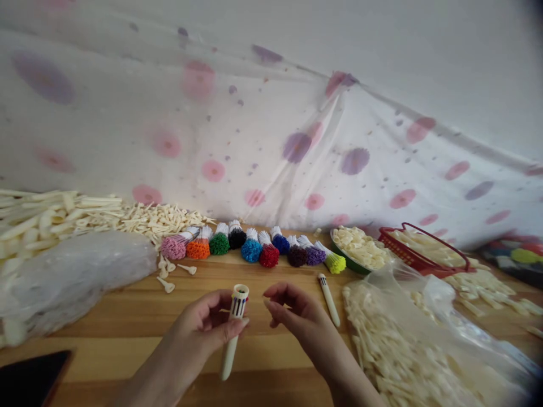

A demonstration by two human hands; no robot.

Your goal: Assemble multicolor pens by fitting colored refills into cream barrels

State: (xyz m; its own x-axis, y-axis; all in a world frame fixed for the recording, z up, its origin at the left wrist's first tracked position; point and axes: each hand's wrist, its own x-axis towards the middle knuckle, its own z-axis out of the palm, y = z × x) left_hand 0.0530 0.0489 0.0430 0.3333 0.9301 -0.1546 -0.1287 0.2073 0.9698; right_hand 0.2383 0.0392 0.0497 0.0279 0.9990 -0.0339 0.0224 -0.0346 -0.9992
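Observation:
My left hand (pixel 207 328) grips a cream multicolour pen barrel (pixel 235 328) upright, its open top showing coloured slots. My right hand (pixel 292 314) hovers just right of the pen top, fingers curled in a pinch; what they hold, if anything, is too small to see. Behind the hands lies a row of refill bundles (pixel 254 247) with pink, orange, green, black, blue, red, purple and yellow ends. A second cream pen (pixel 329 299) lies on the wooden table (pixel 127 316) to the right of my right hand.
A heap of cream pen parts (pixel 63 215) fills the back left beside a clear plastic bag (pixel 72 277). A green bowl (pixel 360 249), a red basket (pixel 419 251) and a bag of cream parts (pixel 407 345) sit at right. A dark phone (pixel 29 376) lies at the front left.

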